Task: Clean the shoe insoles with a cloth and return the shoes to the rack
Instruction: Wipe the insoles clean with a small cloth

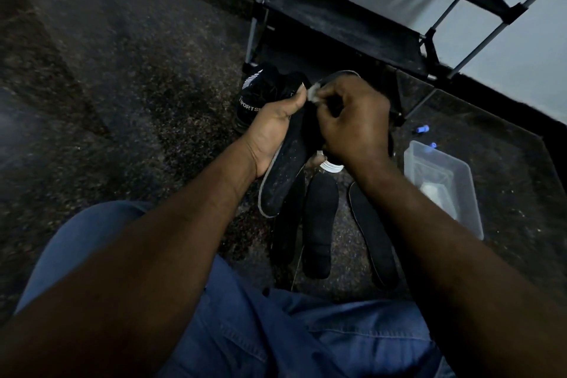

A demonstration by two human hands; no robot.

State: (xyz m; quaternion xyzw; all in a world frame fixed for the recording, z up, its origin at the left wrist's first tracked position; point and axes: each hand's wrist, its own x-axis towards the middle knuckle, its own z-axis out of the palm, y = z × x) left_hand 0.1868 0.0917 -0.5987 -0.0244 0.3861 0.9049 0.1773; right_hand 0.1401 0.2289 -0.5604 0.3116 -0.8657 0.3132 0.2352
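Denim lap (276, 331), foreground; beyond it, left hand (273, 129) grips an insole (285, 175), right hand (352, 120) pinches the cloth (313, 94) at its far end. Step: wiping; next prob. firm strokes toward near end, w/ left hand steadying.

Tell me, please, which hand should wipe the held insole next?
Right: the right hand pinches the cloth at the far end of the insole, which the left hand grips.
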